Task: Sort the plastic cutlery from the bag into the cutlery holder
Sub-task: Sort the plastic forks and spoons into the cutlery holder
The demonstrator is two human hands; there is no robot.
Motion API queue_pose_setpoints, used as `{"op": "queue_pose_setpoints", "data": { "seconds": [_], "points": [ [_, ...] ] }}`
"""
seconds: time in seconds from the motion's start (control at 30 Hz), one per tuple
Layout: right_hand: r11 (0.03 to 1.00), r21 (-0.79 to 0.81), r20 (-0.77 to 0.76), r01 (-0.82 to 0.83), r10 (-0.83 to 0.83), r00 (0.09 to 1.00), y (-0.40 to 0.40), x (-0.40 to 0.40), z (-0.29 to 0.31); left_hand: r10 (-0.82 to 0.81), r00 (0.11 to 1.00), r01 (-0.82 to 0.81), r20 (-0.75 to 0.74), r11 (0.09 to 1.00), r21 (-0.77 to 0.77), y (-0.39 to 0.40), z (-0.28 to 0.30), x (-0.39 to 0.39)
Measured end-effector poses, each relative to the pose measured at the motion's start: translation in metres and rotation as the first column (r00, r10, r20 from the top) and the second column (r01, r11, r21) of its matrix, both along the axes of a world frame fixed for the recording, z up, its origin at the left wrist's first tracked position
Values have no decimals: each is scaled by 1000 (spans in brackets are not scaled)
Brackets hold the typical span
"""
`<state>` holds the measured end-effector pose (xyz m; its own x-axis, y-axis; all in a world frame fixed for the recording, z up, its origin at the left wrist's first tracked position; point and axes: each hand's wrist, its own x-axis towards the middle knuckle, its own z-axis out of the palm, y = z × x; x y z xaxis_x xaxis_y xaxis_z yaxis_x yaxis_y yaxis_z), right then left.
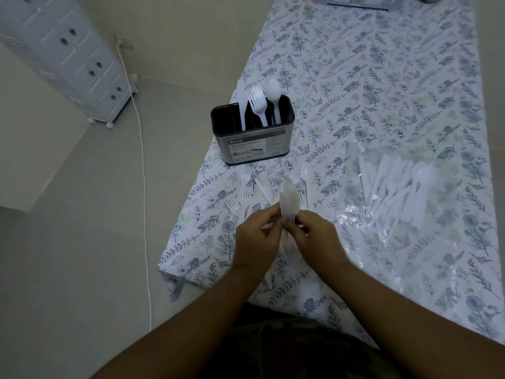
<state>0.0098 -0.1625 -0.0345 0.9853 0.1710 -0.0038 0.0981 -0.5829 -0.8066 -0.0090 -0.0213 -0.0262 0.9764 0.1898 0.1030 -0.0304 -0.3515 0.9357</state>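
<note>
holder (252,144): brushed metal outside, black matt plastic inside | cutlery (258,105) you sorted: white smooth plastic | bag (396,192): clear glossy film, wrinkled | desk (382,91): printed floral cover, slightly shiny | floor (82,242): smooth matt tiles

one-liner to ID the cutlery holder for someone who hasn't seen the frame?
Start at the floral tablecloth and go to its left edge, up from the two hands. The cutlery holder stands there: an upright oval metal tub with a black divided insert and a label on its front. It alone stands upright, with a white knife, forks and a spoon poking out; the clear bag lies flat to the right.
</note>
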Motion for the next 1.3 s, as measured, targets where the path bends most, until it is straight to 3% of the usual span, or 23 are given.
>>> {"op": "queue_pose_setpoints", "data": {
  "seconds": [0.13, 0.27, 0.43, 0.57, 0.8, 1.0, 1.17, 1.3],
  "points": [
    [1000, 16, 79, -21, 19, 997, 2, 7, 7, 3, 1000, -2, 12, 999, -44, 2, 3, 7],
    [995, -57, 55, -82, 85, 995, -1, -4, -8, -54, 998, 51, 20, 993, 106, 9, -16, -4],
    [990, -57, 100, -132, 138, 985, -2, -2, -8, -81, 995, 70, 57, 984, 165, 14, -23, -7],
    [996, -50, 64, -79, 82, 995, -5, 1, -2, -115, 989, 92, 97, 972, 215, 15, -22, -7],
    [996, 87, -113, 29, -19, 993, -3, 5, 6, -94, 993, 83, 71, 987, 139, 17, -17, -1],
    [988, 155, -35, 27, -21, 999, 17, 42, 47, -35, 995, 28, 96, 997, 76, 37, 22, 34],
    [963, 269, 102, -22, -6, 995, 51, 108, 119, -40, 952, 0, 304, 992, 127, 72, 94, 107],
    [959, 284, 156, 26, -73, 985, 75, 157, 147, -4, 966, -11, 258, 998, 55, 93, 123, 159]
  ]
}}
